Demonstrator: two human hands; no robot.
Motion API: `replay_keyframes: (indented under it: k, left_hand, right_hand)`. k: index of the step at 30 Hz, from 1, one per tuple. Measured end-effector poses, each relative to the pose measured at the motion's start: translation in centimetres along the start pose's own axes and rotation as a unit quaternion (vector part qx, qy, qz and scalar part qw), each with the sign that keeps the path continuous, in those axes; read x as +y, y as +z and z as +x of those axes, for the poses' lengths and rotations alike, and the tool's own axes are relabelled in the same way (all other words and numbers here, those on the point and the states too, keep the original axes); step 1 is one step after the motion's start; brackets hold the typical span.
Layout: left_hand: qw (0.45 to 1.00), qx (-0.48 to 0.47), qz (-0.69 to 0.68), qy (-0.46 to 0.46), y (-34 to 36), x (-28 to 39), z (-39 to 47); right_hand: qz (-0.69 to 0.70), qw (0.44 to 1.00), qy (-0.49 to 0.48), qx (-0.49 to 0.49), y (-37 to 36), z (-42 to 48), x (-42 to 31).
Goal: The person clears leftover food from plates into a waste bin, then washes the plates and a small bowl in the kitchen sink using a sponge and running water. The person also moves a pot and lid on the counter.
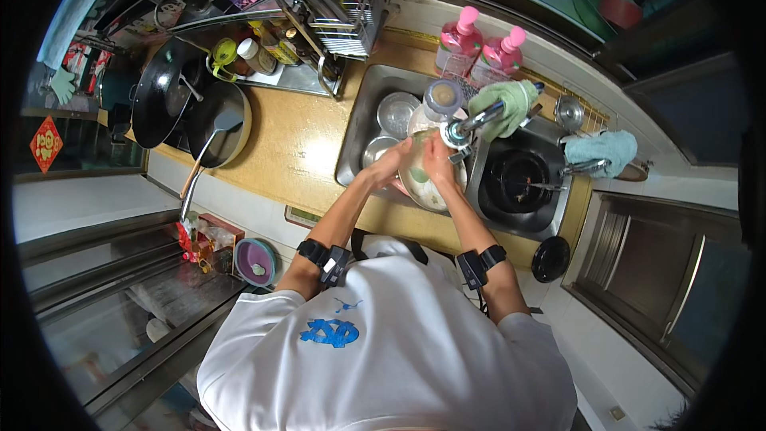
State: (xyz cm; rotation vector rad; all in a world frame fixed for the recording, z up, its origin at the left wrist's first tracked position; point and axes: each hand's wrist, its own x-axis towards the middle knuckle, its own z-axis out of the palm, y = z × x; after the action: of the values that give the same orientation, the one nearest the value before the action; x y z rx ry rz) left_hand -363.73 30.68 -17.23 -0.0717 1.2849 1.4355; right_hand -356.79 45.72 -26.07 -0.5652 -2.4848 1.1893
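Over the left basin of a steel double sink (pixel 363 108), my left hand (pixel 386 166) grips the left rim of a pale plate with a green leaf pattern (pixel 426 188). My right hand (pixel 438 158) lies against the inside of that plate, under the faucet head (pixel 458 134); its fingertips are partly hidden. A green cloth (pixel 508 109) is wrapped around the faucet. Beyond my hands in the same basin are a round metal dish (pixel 398 114), a second round dish (pixel 378 149) and a clear plastic cup (pixel 443 97).
A black pan (pixel 508 176) stands in the right basin. Two pink pump bottles (pixel 459 42) are behind the sink. Left on the counter are a frying pan with a spatula (pixel 230 140), a wok (pixel 157 96) and a rack with bottles (pixel 299 87). A blue cloth (pixel 601 152) hangs at right.
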Motion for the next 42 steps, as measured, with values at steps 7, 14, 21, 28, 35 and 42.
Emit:
replay_keyframes:
  k: [7,14,21,28,35,42]
  left_hand:
    - [0.997,0.077,0.009,0.027,-1.2,-0.8,2.2]
    - [0.978,0.151,0.083,0.119,-3.4,-2.2,4.3]
    - [0.95,0.098,0.195,0.224,-2.4,-3.5,4.6]
    - [0.966,0.086,0.142,0.197,-3.6,-3.0,6.9]
    - [0.988,0.082,0.051,0.121,-2.0,-0.6,2.9]
    - [0.998,-0.054,0.013,-0.01,-1.7,1.3,1.9]
  right_hand:
    - [0.367,0.908,0.143,-0.143,0.9,-2.3,-4.1]
    - [0.155,0.963,0.156,-0.154,-1.1,-3.5,-2.1]
    - [0.03,0.967,0.244,0.065,1.1,-3.5,-8.1]
    - [0.305,0.931,0.17,-0.106,0.1,-4.7,-4.7]
    - [-0.146,0.987,-0.002,-0.074,-6.0,-2.3,-0.4]
    - [0.005,0.994,0.041,0.096,0.4,1.1,-2.0]
